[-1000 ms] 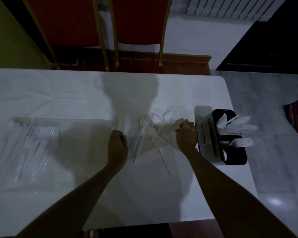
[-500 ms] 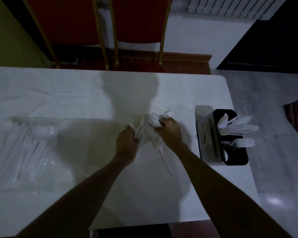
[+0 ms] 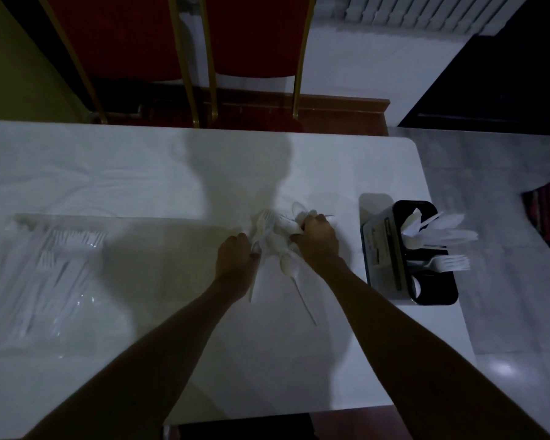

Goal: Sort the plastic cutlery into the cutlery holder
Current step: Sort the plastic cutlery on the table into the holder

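Note:
A small pile of white plastic cutlery (image 3: 272, 231) lies at the middle of the white table (image 3: 172, 173). My left hand (image 3: 235, 260) grips the pile's left side and my right hand (image 3: 318, 241) grips its right side, both curled around forks and spoons. One white spoon (image 3: 294, 274) lies loose on the table just below my hands, handle toward me. The black cutlery holder (image 3: 423, 287) stands at the table's right edge with several white forks, knives and spoons sticking out to the right.
A clear plastic bag (image 3: 45, 274) full of white forks lies at the left of the table. Two red chairs with gold frames (image 3: 185, 58) stand behind the far edge. Grey floor lies to the right.
Both hands came together from apart and closed around the loose pile, bunching the pieces. My right hand moved left, away from the holder.

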`<state>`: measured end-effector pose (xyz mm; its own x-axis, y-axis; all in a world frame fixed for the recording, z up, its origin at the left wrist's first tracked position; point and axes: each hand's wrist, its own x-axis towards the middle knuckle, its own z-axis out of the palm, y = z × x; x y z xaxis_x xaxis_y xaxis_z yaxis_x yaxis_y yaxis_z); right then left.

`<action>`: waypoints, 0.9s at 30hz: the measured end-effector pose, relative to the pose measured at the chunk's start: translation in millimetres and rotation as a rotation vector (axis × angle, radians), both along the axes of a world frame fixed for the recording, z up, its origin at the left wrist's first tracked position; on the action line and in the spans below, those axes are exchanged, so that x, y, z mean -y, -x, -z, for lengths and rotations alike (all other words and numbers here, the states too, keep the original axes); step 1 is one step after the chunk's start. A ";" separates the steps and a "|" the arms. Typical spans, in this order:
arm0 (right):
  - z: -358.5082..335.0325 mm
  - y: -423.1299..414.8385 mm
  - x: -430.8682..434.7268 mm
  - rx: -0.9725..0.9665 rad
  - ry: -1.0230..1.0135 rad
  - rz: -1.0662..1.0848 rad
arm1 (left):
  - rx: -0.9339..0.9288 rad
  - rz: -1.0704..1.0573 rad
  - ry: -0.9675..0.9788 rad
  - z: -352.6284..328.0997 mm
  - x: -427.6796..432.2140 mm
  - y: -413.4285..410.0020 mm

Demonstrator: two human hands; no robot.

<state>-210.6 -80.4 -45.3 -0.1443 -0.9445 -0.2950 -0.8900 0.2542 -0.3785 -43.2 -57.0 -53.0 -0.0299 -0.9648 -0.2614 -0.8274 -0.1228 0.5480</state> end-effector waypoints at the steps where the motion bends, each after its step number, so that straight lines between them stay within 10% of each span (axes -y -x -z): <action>1: -0.8 -2.4 1.4 0.002 -0.007 0.002 | 0.011 0.000 -0.013 -1.1 1.1 0.9; 14: -6.5 6.9 9.7 0.076 -0.015 -0.025 | 0.014 -0.010 -0.201 -5.2 -0.9 -8.7; 27: -57.8 18.0 -4.4 0.513 0.029 0.424 | -0.233 -0.104 -0.307 -43.3 4.7 -38.2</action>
